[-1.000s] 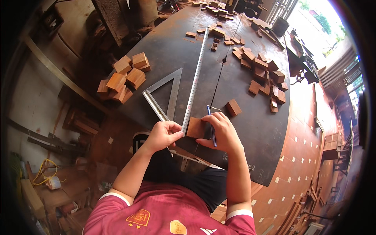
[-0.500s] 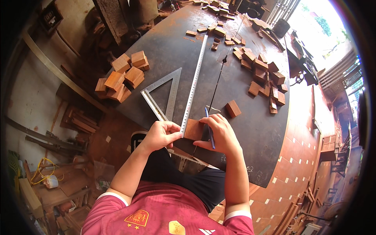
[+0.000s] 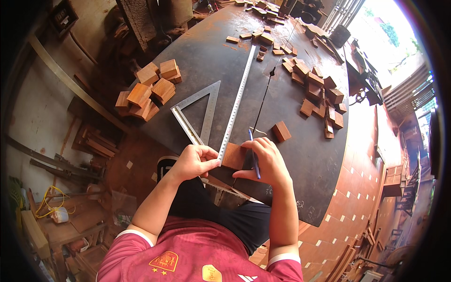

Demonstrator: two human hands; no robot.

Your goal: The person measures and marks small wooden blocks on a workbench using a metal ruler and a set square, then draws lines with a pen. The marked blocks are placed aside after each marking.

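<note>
A long steel ruler [image 3: 236,104] lies on the dark table, its near end along the left edge of a reddish-brown wooden block [image 3: 233,156]. My left hand [image 3: 198,163] pinches that near end between thumb and fingers, beside the block. On the block's other side, my right hand [image 3: 266,161] holds a blue pen [image 3: 254,155] within its grip, fingertips on the block's far corner and thumb by its near right side. Left of the ruler rests a metal triangular square [image 3: 210,110], partly hidden near my left hand. Another wooden block [image 3: 281,131] lies to the right.
Several wooden blocks [image 3: 140,94] are stacked at the table's left edge. More blocks [image 3: 315,91] lie scattered along the right and far side. A thin dark slot [image 3: 263,101] runs lengthwise through the tabletop [image 3: 300,174]. Tiled floor [image 3: 350,188] shows to the right.
The view has shifted slightly, moving the table and its things a little within the picture. Both hands keep the same hold on the ruler, pen and block.
</note>
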